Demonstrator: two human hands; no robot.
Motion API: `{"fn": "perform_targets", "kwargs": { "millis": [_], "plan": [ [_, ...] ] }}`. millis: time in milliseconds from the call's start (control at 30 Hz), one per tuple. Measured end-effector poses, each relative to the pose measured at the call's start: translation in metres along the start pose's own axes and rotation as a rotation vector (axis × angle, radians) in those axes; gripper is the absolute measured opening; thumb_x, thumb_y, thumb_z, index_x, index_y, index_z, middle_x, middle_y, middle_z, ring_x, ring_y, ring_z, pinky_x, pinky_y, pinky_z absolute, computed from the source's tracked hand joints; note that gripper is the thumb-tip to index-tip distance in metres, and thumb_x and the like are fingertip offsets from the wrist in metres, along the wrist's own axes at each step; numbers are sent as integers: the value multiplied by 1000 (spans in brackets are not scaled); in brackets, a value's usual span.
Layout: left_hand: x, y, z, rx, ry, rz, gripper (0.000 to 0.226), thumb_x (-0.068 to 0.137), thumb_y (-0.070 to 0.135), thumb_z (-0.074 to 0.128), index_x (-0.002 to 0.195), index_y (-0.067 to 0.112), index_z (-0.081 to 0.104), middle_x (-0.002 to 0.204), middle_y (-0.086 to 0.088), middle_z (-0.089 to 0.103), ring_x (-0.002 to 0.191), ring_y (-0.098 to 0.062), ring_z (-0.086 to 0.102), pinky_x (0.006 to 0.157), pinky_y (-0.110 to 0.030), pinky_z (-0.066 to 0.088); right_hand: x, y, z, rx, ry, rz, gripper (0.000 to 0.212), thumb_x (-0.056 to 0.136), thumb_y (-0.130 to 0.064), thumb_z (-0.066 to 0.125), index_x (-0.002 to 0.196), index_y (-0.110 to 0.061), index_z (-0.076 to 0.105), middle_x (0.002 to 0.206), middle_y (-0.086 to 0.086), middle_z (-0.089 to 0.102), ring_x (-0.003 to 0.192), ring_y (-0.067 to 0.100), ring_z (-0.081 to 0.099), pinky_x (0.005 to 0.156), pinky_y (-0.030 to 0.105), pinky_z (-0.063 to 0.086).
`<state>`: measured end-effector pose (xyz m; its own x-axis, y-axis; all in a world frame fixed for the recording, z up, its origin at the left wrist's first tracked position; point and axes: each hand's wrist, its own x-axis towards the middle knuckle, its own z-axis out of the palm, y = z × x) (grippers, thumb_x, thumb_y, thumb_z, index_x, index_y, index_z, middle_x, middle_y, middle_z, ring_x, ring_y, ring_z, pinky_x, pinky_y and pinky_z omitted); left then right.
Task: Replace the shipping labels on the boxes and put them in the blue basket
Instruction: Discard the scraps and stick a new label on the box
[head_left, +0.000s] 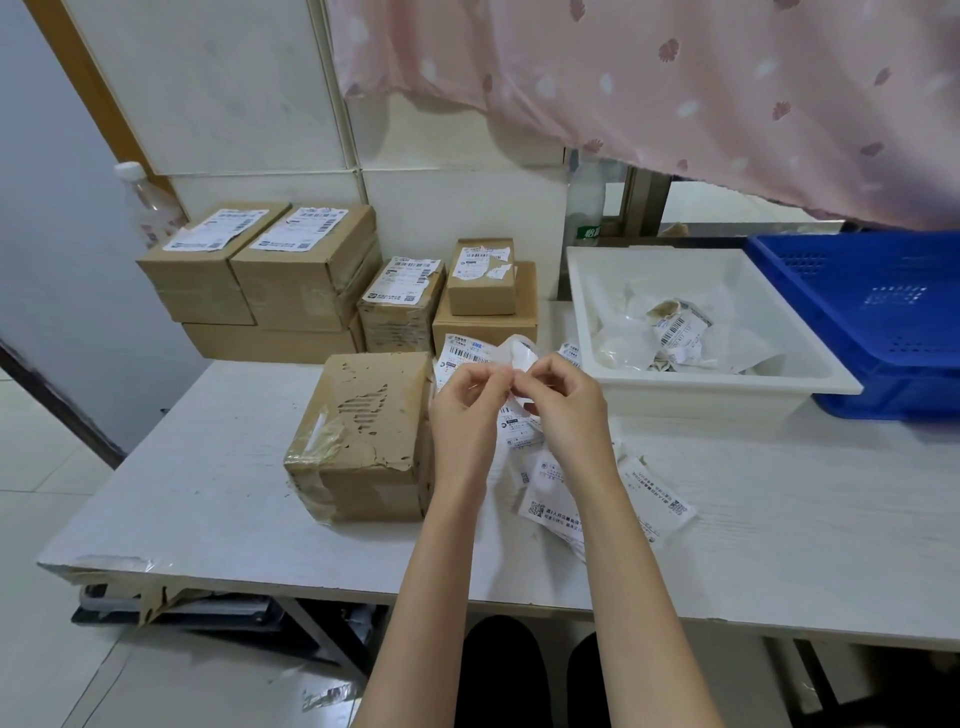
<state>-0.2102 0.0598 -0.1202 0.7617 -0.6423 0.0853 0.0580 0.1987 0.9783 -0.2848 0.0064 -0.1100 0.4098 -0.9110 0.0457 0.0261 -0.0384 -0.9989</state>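
Above the middle of the white table, both hands meet at one new shipping label. The left hand and the right hand are close together, fingertips almost touching, and each pinches the upper edge of the paper. It looks as if the person separates the sticker from its backing sheet.

To do this step well, I think the fingers should start at one corner and pull slowly, so the sticker does not tear or fold on itself. The sticky side should stay away from the loose labels lying on the table under the wrists.

Both forearms come up from below, nearly parallel, and the wrists bend a little inward.

Just left of the hands stands the torn box; its top is bare, with the surface ripped where an old label came off. More boxes with labels wait at the back. The white tray holds paper scraps. The blue basket is at the right edge, and no box is visible in it.
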Motion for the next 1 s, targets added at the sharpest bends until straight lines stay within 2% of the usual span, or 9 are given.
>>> {"fn": "perform_targets", "kwargs": {
  "millis": [100,233,367,467,567,667,800,933,1000],
  "plan": [
    [2,-2,-2,70,36,10,15,94,7,58,79,9,59,81,-5,65,81,-16,64,82,-33,54,0,0,-1,-50,9,-37,24,87,-11,67,66,-12,54,71,12,64,79,26,66,78,33,52],
    [0,-3,-1,132,75,29,21,97,10,53,77,16,53,73,4,62,73,-11,63,82,-33,54,1,3,1,-117,30,-68,27,89,-10,63,66,-14,50,65,2,59,63,10,56,59,14,41],
    [1,0,-2,42,77,-46,19,99,8,49,80,12,51,82,-3,64,72,-6,66,73,-19,54,5,8,-2,-52,20,9,19,92,-9,60,73,-9,55,77,14,69,71,15,64,81,30,52],
    [2,1,-3,-126,67,-156,12,100,7,49,89,6,52,90,-10,64,86,-18,67,69,-14,54,8,9,-5,29,-1,72,21,93,-10,59,71,-13,56,76,12,66,76,21,62,92,44,51],
    [1,0,0,-150,98,-153,9,101,9,48,95,4,53,91,-12,66,87,-20,68,70,-16,56,7,10,-1,13,-35,86,14,95,-16,56,83,-10,62,83,5,68,83,19,63,94,44,50],
    [0,0,3,-97,127,-103,12,101,11,49,90,8,53,86,-5,69,81,-14,69,75,-19,56,4,9,2,52,-67,112,22,98,-22,52,95,-5,66,92,5,70,90,18,64,93,38,49],
    [1,0,2,-15,165,-56,16,99,13,50,84,16,52,64,13,65,71,-4,66,83,-28,53,-1,5,-1,147,-138,114,27,92,-32,55,84,-13,72,90,6,72,94,21,66,92,33,49],
    [0,-1,5,16,161,-13,18,99,13,51,82,16,53,66,10,61,73,-7,64,86,-33,55,-3,4,3,-127,-55,-5,20,85,-26,70,80,-7,70,71,-5,66,67,1,58,66,11,43],
    [0,-4,6,31,175,10,18,99,13,52,81,16,53,72,4,62,75,-9,62,84,-34,55,-3,5,4,-190,-30,-49,17,87,-20,68,76,-7,69,64,-8,60,58,-1,50,59,12,40]
  ]
}}
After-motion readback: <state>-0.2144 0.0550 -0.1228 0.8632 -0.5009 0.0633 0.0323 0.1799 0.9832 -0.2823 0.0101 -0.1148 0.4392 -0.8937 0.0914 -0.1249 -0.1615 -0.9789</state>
